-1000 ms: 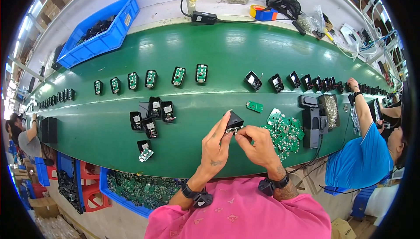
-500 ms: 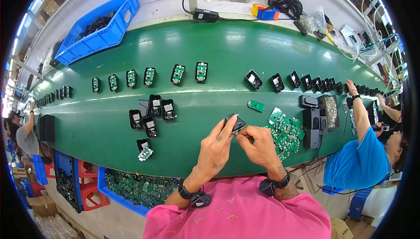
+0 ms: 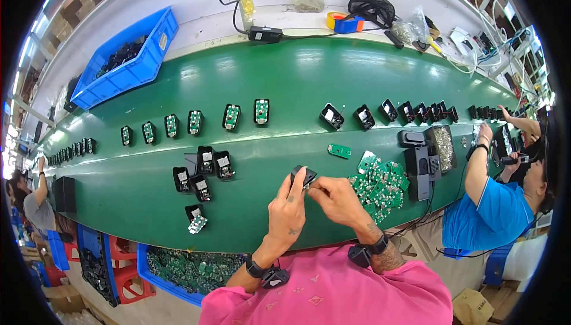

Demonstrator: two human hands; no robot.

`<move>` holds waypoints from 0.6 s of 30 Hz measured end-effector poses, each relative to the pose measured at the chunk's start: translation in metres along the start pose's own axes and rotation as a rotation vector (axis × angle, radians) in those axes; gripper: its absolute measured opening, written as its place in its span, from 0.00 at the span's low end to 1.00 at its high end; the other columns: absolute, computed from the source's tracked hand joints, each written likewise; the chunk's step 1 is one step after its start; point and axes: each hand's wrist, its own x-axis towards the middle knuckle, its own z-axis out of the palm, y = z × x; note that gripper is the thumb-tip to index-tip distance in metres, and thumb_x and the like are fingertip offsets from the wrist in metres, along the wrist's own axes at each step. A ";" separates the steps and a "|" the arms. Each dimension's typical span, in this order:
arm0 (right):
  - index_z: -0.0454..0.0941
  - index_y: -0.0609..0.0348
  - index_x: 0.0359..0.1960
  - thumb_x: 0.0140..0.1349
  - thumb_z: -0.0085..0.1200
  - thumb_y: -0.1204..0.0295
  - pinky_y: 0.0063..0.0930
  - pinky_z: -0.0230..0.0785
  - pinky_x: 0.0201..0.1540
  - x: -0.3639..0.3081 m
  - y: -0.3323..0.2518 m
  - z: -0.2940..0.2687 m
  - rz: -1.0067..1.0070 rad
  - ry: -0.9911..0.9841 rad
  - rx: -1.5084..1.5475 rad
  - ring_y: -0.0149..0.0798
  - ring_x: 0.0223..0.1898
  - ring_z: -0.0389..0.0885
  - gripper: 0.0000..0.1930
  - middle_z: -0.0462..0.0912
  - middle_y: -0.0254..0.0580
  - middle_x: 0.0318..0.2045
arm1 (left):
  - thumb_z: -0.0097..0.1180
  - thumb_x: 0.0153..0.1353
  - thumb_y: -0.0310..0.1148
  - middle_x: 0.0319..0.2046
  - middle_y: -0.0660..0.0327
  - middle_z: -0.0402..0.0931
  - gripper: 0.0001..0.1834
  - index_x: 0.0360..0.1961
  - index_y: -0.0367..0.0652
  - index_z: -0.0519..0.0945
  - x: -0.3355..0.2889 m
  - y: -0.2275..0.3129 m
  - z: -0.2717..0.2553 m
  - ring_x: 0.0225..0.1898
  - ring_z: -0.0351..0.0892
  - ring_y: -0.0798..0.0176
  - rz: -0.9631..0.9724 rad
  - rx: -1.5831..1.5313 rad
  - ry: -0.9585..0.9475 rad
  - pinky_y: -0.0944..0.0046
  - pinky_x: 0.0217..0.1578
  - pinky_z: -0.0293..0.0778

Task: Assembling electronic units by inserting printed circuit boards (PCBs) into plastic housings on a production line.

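While seen from the head view, over the green counter (image 3: 178, 218):

Left hand (image 3: 286, 212): gripping the small black housing (image 3: 302, 175) from its left side, fingers curling up around it, closing on it.

Right hand (image 3: 338, 199): pinching at the same black housing from the right, fingertips pressing together on its edge.

Black housing: being held just above the counter, between both hands, near the pile of green circuit boards (image 3: 377, 183), tilting slightly.

Pile of green circuit boards: lying just right of the right hand, beside a black device on a stand (image 3: 419, 167).

Cluster of open housings (image 3: 205, 167): sitting left of the hands, well apart from them, boards showing inside.

Single housing (image 3: 195, 219): lying alone nearer the counter's front edge, left of the left hand.

Row of fitted housings (image 3: 196, 121): running along the middle of the counter, boards facing up.

Blue bin (image 3: 128, 66): resting at the far left edge, holding dark parts.

Blue tray of boards (image 3: 184, 268): sitting below the counter's front edge, left of the left forearm.

Co-worker in blue shirt (image 3: 488, 218): reaching onto the counter at far right.
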 end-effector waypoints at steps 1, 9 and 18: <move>0.78 0.67 0.30 0.62 0.57 0.75 0.35 0.67 0.26 0.000 -0.003 -0.005 0.035 -0.035 0.087 0.46 0.22 0.79 0.07 0.80 0.48 0.22 | 0.55 0.62 0.18 0.52 0.38 0.76 0.27 0.64 0.39 0.73 0.001 0.003 -0.003 0.44 0.82 0.36 0.055 0.031 0.023 0.53 0.41 0.80; 0.78 0.63 0.29 0.59 0.61 0.77 0.34 0.69 0.29 -0.004 -0.016 -0.008 -0.243 0.079 0.055 0.45 0.27 0.80 0.04 0.82 0.45 0.27 | 0.58 0.59 0.19 0.51 0.39 0.76 0.30 0.64 0.42 0.73 0.006 0.021 -0.019 0.38 0.85 0.44 0.258 0.141 0.165 0.58 0.32 0.83; 0.81 0.62 0.32 0.62 0.60 0.71 0.37 0.72 0.31 -0.007 -0.008 -0.008 -0.077 0.091 -0.017 0.50 0.27 0.81 0.06 0.82 0.51 0.27 | 0.58 0.62 0.23 0.51 0.38 0.76 0.29 0.66 0.39 0.70 0.005 0.004 0.001 0.39 0.84 0.42 0.064 -0.062 0.086 0.54 0.35 0.82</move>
